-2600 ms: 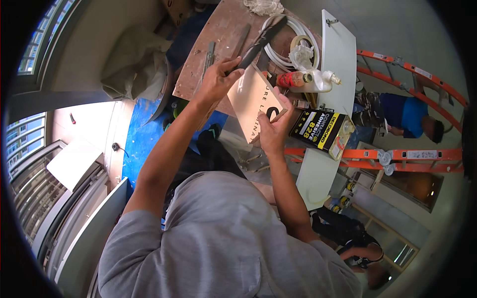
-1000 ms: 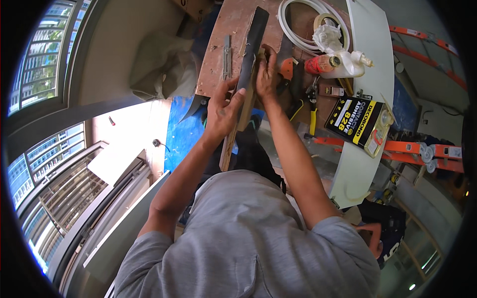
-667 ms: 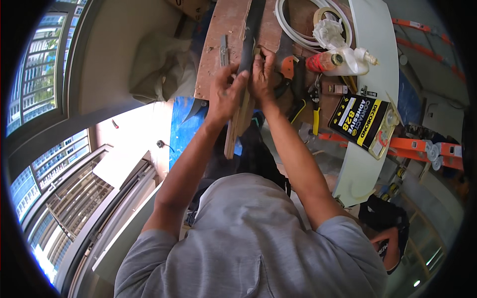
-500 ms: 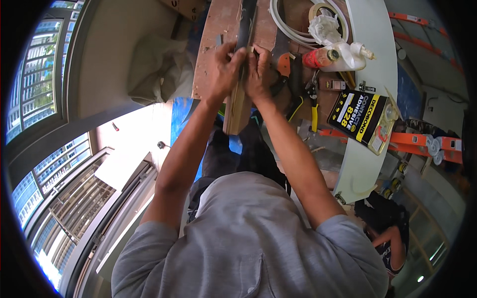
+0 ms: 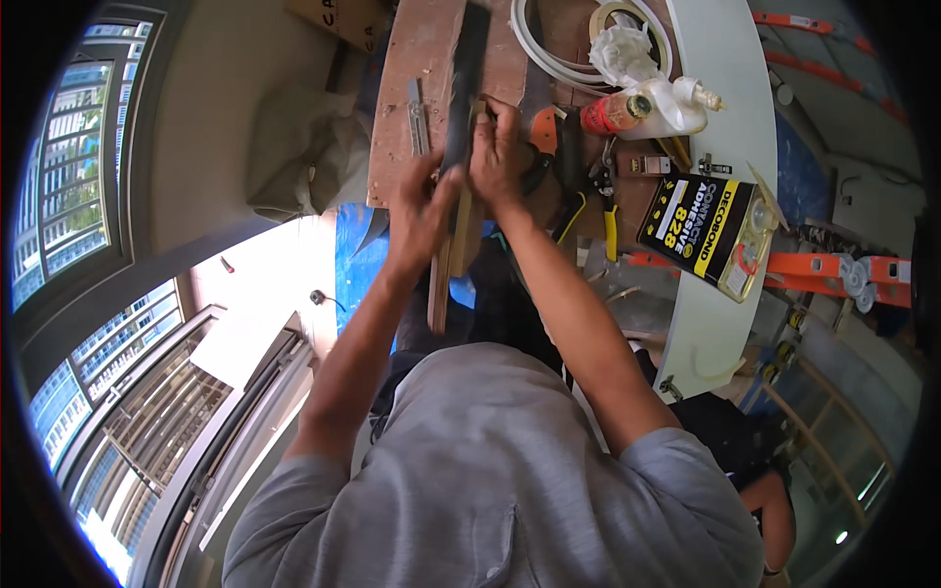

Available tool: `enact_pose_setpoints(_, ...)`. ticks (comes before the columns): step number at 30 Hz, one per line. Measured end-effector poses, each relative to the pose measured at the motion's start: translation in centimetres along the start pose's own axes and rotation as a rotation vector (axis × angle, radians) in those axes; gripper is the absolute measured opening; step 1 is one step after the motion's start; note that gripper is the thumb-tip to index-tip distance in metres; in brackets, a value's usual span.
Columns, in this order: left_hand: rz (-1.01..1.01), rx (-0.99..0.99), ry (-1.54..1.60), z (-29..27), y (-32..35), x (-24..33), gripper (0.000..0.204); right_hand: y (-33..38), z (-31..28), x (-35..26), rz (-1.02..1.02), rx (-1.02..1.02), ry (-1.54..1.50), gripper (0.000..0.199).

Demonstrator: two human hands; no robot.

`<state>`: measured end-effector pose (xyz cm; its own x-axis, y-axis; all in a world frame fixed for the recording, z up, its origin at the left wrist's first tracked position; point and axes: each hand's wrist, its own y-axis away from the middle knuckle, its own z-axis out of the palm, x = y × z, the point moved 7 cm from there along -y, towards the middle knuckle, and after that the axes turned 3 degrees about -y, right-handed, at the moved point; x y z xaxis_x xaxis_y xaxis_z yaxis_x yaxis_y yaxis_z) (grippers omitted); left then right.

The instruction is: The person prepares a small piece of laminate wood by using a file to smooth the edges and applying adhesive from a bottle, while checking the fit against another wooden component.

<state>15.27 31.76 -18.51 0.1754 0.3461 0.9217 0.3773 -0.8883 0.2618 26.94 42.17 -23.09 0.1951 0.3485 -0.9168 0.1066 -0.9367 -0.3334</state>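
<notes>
A narrow wooden board (image 5: 443, 279) stands on edge over the brown workbench (image 5: 417, 49), with a long dark strip (image 5: 467, 59) running along its upper edge. My left hand (image 5: 420, 214) clasps the board's left side. Pressed against the right side of the board and strip, just beyond the left hand, my right hand (image 5: 498, 147) has its fingers curled over the top. The near end of the board juts out past the bench edge toward me.
A grey utility knife (image 5: 417, 103) lies left of the board. To the right are yellow-handled pliers (image 5: 608, 211), a clear bottle (image 5: 647, 108), a white hose coil (image 5: 539, 59), a tape roll (image 5: 627, 15) and a black-and-yellow can (image 5: 711, 230) on a white panel (image 5: 730, 323). An orange ladder (image 5: 833, 269) lies beyond.
The board, earlier held flat showing its pale face, is now on edge. Both hands have slid farther along it, away from me, over the last second.
</notes>
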Motion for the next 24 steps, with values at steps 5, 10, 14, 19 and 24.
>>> enact_pose_setpoints(5, 0.199, 0.104, -0.088, 0.6, -1.7, -0.4, 0.041, 0.5, 0.4, 1.7, 0.058, 0.058, -0.188, 0.032)
enact_pose_setpoints(10, 0.212, 0.138, 0.117, -1.7, -12.6, 3.6, 0.04, 0.0, 0.7, -0.4, 0.043, -0.065, -0.094, 0.033)
enact_pose_setpoints(14, 0.164, 0.14, 0.131, -6.3, -7.0, 1.9, 0.038, 0.4, 0.3, 0.7, 0.096, -0.034, -0.197, 0.037)
enact_pose_setpoints(19, -0.079, -0.021, 0.22, -3.2, 4.4, -1.5, 0.04, 0.5, 0.3, 1.7, 0.145, -0.07, -0.213, 0.038)
enact_pose_setpoints(24, 0.017, 0.014, 0.163, 0.5, 4.3, -1.5, 0.039, 0.3, 0.3, 1.0, 0.144, -0.066, -0.275, 0.037)
